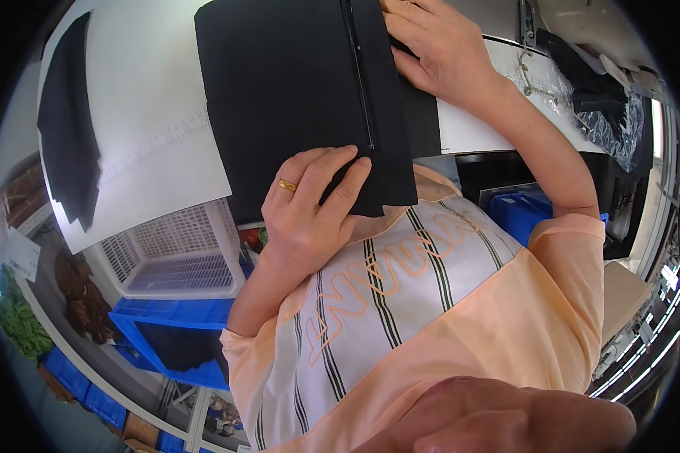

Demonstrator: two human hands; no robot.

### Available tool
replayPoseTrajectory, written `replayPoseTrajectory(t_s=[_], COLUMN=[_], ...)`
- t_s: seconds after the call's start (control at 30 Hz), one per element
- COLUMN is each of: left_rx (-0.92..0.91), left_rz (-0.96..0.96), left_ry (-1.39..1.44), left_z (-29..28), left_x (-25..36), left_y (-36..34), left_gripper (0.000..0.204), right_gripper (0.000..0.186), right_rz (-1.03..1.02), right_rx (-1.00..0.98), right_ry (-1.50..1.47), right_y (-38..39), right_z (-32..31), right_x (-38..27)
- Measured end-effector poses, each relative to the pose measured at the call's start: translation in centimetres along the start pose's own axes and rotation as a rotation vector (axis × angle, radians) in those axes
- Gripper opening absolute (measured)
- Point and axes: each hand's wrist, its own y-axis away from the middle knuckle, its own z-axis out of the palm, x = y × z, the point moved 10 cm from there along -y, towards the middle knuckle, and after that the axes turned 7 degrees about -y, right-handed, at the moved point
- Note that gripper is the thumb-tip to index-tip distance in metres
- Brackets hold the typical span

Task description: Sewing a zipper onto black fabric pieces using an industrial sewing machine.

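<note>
Black zip panel on white worktop, 2 hands on it

Black fabric panel (287, 98) lies on the white worktop (147, 90), in front of the wearer; near end reaches past the worktop edge toward the shirt (400, 279).

Handling, judged by eye: light, floppy across the cloth, a bit stiffer along the zipper (359, 75). Not fragile; could skid on the smooth worktop. Best hold: flat fingers beside the zipper, or a pinch at the side edges; the overhanging end probably sags if lifted alone.

Left hand (310, 208): fingers spread on the near part, tips by the zipper's lower end; thumb mostly hidden, can't tell if pinching. Right hand (442, 53): bent at the right edge, fingertips cut off or hidden, grip can't be told.

Looks: matte black, roughly rectangular, small notches along the near end, 1 zipper running lengthwise right of middle. More black fabric (423, 117) shows at its right.
</note>
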Motion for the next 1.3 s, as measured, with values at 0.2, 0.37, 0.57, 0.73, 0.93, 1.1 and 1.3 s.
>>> replayPoseTrajectory(t_s=[0.2, 0.37, 0.57, 0.73, 0.93, 1.1, 1.3], left_rx=[0.050, 0.018, 0.034, 0.025, -0.013, -0.161, -0.372], left_rz=[0.055, 0.013, 0.050, 0.049, 0.045, 0.043, 0.100], left_ry=[-0.016, 0.012, -0.019, -0.018, -0.008, -0.003, 0.057], left_z=[-0.5, -0.2, -0.3, -0.2, -0.3, 0.0, -0.5], left_x=[0.5, 0.1, 0.4, 0.3, 0.3, 0.5, 0.1], left_y=[-0.3, -0.1, -0.1, 0.0, -0.1, -0.4, -2.7], left_gripper=[0.038, 0.039, 0.038, 0.039, 0.042, 0.049, 0.054], right_gripper=[0.037, 0.038, 0.039, 0.039, 0.040, 0.036, 0.035], right_rz=[0.002, -0.011, -0.024, -0.010, -0.027, 0.027, 0.059], right_rx=[0.000, 0.001, 0.007, 0.002, 0.011, -0.010, 0.048], right_ry=[0.004, -0.008, -0.003, 0.007, -0.007, 0.058, 0.033], right_y=[0.1, 0.1, 0.1, 0.1, 0.0, 0.8, 1.0], right_z=[0.0, -0.1, -0.3, -0.3, -0.3, 0.4, 0.2], right_x=[-0.1, -0.4, -0.6, -0.4, -0.5, 0.2, 0.6])
